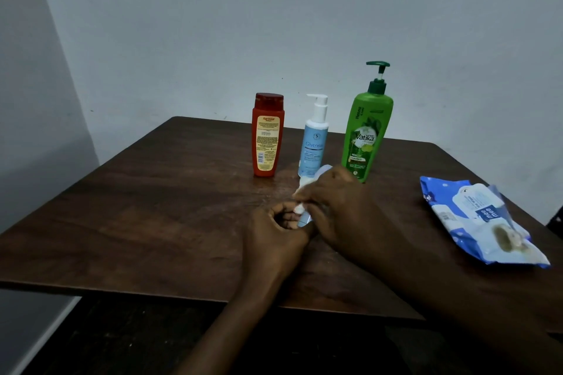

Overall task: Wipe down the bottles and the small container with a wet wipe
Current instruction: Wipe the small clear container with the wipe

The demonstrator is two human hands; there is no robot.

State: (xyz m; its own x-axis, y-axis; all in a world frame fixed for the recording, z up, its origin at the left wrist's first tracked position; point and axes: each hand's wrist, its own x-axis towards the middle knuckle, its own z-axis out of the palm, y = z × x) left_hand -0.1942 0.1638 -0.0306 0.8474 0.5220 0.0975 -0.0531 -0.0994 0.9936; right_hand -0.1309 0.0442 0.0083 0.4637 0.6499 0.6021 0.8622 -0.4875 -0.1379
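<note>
Head view, centre frame: left hand (pixel 278 225), grip curled round the lower end of the small container (pixel 304 220). The container's long axis seems to run up-right. Right hand (pixel 338 207), touching from the right, pinches the wipe (pixel 300 207) against it. Red bottle (pixel 268 137), blue bottle (pixel 315 143) and green bottle (pixel 365 137) stand above on the table (pixel 152 207).
</note>
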